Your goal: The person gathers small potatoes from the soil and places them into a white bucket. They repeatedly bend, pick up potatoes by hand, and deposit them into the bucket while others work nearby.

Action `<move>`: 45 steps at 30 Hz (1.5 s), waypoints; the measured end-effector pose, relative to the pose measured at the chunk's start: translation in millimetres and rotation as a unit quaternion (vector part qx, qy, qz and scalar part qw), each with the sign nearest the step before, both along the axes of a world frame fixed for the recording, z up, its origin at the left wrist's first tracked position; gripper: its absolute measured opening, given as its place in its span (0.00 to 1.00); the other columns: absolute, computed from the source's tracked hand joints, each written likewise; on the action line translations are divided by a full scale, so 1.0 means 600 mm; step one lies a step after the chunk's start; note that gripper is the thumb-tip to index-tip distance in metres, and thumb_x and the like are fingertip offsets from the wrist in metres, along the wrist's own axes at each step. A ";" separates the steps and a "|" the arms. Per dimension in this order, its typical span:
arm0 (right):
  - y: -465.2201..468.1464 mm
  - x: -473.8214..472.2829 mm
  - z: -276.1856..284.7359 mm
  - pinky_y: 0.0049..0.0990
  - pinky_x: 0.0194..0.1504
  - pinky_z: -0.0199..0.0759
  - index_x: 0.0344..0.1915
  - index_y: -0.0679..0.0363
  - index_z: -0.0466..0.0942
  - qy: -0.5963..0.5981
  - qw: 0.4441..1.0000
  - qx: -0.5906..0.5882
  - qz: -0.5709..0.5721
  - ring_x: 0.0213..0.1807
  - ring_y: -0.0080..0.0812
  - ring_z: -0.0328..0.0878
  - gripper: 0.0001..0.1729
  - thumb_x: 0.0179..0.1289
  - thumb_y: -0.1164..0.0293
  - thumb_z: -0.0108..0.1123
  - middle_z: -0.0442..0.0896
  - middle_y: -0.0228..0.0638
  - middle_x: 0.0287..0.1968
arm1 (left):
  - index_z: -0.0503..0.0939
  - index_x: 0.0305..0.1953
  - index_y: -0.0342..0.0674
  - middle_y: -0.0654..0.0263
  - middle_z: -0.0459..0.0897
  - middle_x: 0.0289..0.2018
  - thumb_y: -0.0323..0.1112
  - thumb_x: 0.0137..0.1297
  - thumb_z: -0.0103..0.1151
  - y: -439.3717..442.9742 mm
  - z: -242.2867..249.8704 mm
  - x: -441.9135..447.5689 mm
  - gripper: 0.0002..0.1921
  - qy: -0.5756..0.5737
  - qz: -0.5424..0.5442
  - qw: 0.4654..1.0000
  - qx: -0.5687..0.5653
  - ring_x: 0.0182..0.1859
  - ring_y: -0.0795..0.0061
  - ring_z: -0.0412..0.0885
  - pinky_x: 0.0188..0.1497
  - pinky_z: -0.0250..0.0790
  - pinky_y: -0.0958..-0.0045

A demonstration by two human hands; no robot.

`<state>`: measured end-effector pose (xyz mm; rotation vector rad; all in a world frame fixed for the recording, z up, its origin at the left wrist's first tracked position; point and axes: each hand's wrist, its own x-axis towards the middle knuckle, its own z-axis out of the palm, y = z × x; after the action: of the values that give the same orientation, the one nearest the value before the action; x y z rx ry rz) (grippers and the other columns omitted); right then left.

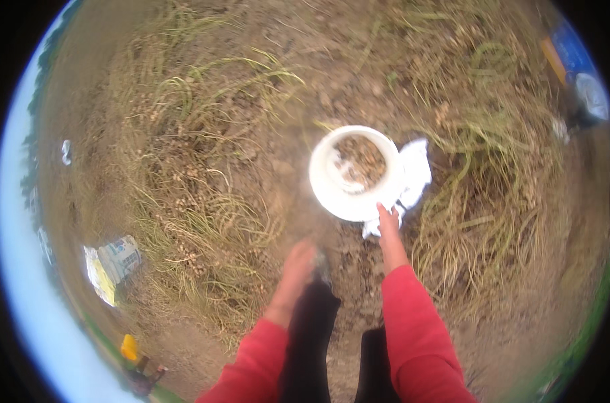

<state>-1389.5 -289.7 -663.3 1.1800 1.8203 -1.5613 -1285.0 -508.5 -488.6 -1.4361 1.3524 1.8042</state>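
A white plastic bucket (321,176), holding a layer of brown pods that look like peanuts (363,156), stands on bare soil between two rows of pulled plants. My right hand (389,221) reaches to the bucket's near right rim, its fingertips at or just beside it; whether it grips the rim cannot be told. A crumpled white sheet or bag (415,174) lies beside and partly under the bucket. My left hand (301,257) is blurred, below and left of the bucket and apart from it, above my shoe; its fingers are indistinct.
Uprooted plants with pods lie in heaps at left (199,211) and right (486,216). A printed bucket (121,259) lies tipped at the far left. At the upper right is a blue and orange object (569,53) near a pale bag (592,95). Another person (141,375) is at the lower left.
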 end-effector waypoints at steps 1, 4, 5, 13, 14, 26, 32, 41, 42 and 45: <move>0.003 -0.005 -0.027 0.47 0.53 0.70 0.67 0.61 0.57 -0.048 0.996 -0.068 0.022 0.60 0.44 0.70 0.40 0.61 0.58 0.62 0.67 0.46 0.63 | 0.74 0.58 0.43 0.69 0.78 0.46 0.39 0.65 0.60 -0.029 0.010 0.055 0.21 0.026 0.049 0.997 0.047 0.41 0.78 0.76 0.43 0.70 0.75; 0.012 -0.008 -0.067 0.49 0.46 0.77 0.62 0.64 0.61 -0.019 0.996 -0.087 -0.005 0.54 0.46 0.75 0.30 0.61 0.68 0.55 0.71 0.49 0.57 | 0.79 0.49 0.39 0.68 0.80 0.38 0.38 0.67 0.55 -0.121 0.044 0.230 0.13 -0.022 -0.111 0.990 -0.086 0.43 0.78 0.78 0.48 0.70 0.76; 0.024 -0.009 -0.062 0.50 0.44 0.79 0.61 0.65 0.62 -0.006 0.996 -0.086 -0.009 0.52 0.47 0.77 0.27 0.61 0.72 0.52 0.73 0.50 0.56 | 0.79 0.47 0.39 0.68 0.81 0.37 0.39 0.67 0.54 -0.151 0.061 0.295 0.13 -0.082 -0.058 0.991 -0.083 0.42 0.78 0.79 0.46 0.71 0.76; 0.220 0.034 0.300 0.45 0.53 0.75 0.60 0.65 0.63 -0.005 0.997 -0.065 -0.034 0.55 0.45 0.75 0.26 0.62 0.71 0.50 0.75 0.44 0.54 | 0.80 0.42 0.40 0.66 0.83 0.29 0.39 0.63 0.55 -0.241 0.219 0.825 0.11 -0.240 -0.159 0.957 -0.031 0.32 0.72 0.80 0.32 0.71 0.70; 0.233 0.035 0.346 0.45 0.54 0.73 0.61 0.64 0.63 0.000 0.997 -0.062 -0.050 0.56 0.44 0.75 0.26 0.63 0.71 0.50 0.75 0.44 0.55 | 0.80 0.43 0.40 0.65 0.83 0.30 0.39 0.63 0.55 -0.247 0.219 0.855 0.12 -0.149 -0.340 0.927 -0.046 0.33 0.71 0.81 0.33 0.72 0.69; 0.287 0.019 0.461 0.34 0.47 0.72 0.48 0.70 0.73 0.061 0.990 0.121 -0.035 0.45 0.33 0.76 0.14 0.61 0.79 0.56 0.79 0.42 0.42 | 0.78 0.44 0.39 0.61 0.82 0.35 0.36 0.67 0.53 -0.237 0.301 0.429 0.10 -0.029 -0.148 0.978 -0.147 0.39 0.69 0.81 0.42 0.74 0.70; 0.151 -0.189 0.414 0.37 0.55 0.69 0.54 0.71 0.70 0.081 0.988 0.123 -0.042 0.54 0.40 0.73 0.19 0.66 0.73 0.51 0.75 0.46 0.53 | 0.78 0.32 0.37 0.70 0.77 0.25 0.33 0.67 0.51 -0.303 0.284 -0.042 0.09 -0.098 -0.108 0.944 -0.295 0.29 0.80 0.73 0.33 0.67 0.77; -0.097 -0.461 0.351 0.36 0.61 0.65 0.60 0.68 0.64 0.043 0.944 -0.071 -0.319 0.60 0.36 0.68 0.23 0.69 0.69 0.49 0.70 0.42 0.59 | 0.77 0.51 0.40 0.52 0.78 0.49 0.29 0.62 0.50 -0.335 -0.069 -0.625 0.15 0.151 -0.618 0.688 -0.350 0.51 0.50 0.76 0.52 0.70 0.59; -0.117 -0.477 0.334 0.36 0.60 0.67 0.62 0.66 0.62 0.045 0.933 -0.078 -0.349 0.60 0.36 0.69 0.25 0.68 0.70 0.51 0.70 0.42 0.60 | 0.76 0.52 0.42 0.54 0.78 0.50 0.29 0.61 0.51 -0.326 -0.117 -0.657 0.16 0.201 -0.625 0.667 -0.352 0.52 0.52 0.76 0.54 0.69 0.61; -0.158 -0.503 0.290 0.35 0.57 0.69 0.63 0.65 0.62 0.052 0.911 -0.066 -0.403 0.60 0.35 0.70 0.27 0.66 0.71 0.53 0.70 0.41 0.61 | 0.76 0.53 0.46 0.60 0.73 0.58 0.32 0.60 0.53 -0.278 -0.268 -0.728 0.18 0.261 -0.682 0.595 -0.336 0.61 0.58 0.70 0.61 0.65 0.59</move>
<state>-1691.4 -384.4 -489.2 1.9579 1.2921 -2.1601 -1721.8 -675.1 -649.6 0.3155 2.4919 0.5467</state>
